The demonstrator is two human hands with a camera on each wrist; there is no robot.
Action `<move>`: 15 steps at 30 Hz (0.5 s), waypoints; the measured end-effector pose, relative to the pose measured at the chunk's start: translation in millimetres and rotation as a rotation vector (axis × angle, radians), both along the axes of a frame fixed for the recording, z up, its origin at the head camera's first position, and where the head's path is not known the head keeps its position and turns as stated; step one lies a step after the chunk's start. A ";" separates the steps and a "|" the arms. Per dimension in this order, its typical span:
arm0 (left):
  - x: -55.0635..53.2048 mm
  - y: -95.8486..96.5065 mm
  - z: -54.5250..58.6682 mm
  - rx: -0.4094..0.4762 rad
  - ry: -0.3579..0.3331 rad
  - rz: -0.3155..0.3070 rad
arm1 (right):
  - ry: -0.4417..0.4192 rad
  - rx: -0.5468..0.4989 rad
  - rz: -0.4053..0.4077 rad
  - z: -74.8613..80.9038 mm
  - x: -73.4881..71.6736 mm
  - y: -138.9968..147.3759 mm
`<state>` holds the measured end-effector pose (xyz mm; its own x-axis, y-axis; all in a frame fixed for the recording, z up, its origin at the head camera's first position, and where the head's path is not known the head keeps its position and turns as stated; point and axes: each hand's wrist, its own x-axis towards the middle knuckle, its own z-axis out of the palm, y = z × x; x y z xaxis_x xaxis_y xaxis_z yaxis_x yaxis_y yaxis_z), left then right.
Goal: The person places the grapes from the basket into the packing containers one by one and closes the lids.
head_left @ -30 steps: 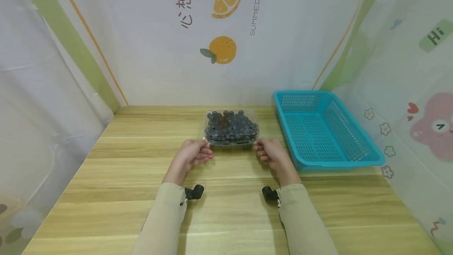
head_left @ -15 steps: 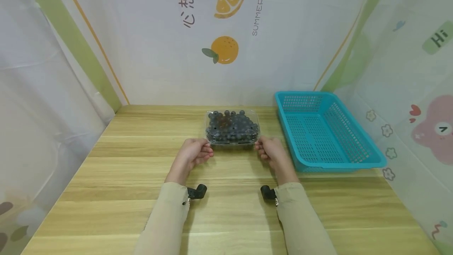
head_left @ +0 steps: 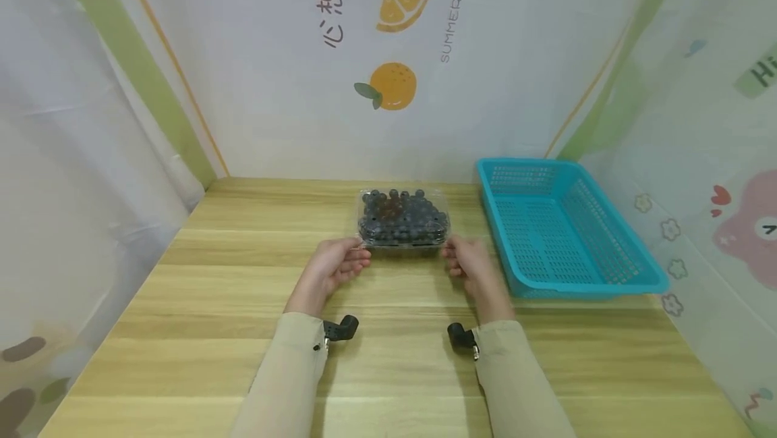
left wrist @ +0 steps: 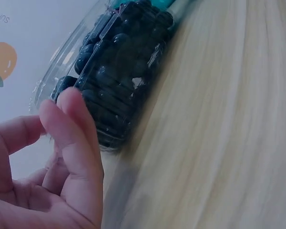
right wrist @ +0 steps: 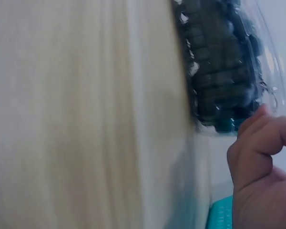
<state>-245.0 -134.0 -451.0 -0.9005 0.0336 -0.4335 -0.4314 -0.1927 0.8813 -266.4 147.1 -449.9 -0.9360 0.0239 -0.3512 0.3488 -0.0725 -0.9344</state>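
A clear plastic clamshell box of blueberries (head_left: 403,225) stands near the back of the wooden table, its lid down. My left hand (head_left: 330,266) pinches the rim at its near left corner between thumb and fingertips. At the near right corner, the fingers of my right hand (head_left: 469,266) grip the same rim. In the left wrist view, dark round blueberries (left wrist: 119,62) press against the clear wall beside my fingertips. The right wrist view has the box (right wrist: 224,67) above the curled fingers of my right hand (right wrist: 262,157).
To the right of the box stands a turquoise plastic basket (head_left: 510,249) with perforated walls, close beside my right hand. Behind the wooden table (head_left: 243,330) hangs a white curtain (head_left: 273,121) printed with oranges. Another printed curtain (head_left: 680,175) borders the right side.
The head view has turned slightly left, so the scene sits a little farther right in it. Both hands keep their hold on the box corners, and the box stays in place.
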 end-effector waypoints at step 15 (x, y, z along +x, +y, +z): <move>4.7 -0.6 1.3 -0.082 0.052 0.034 | 0.050 0.231 0.082 13.1 12.6 -0.8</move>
<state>-240.3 -134.5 -449.7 -0.9219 -0.0310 -0.3863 -0.3793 -0.1322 0.9158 -253.8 146.3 -436.8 -0.9542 0.0212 -0.2986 0.2977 0.1715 -0.9391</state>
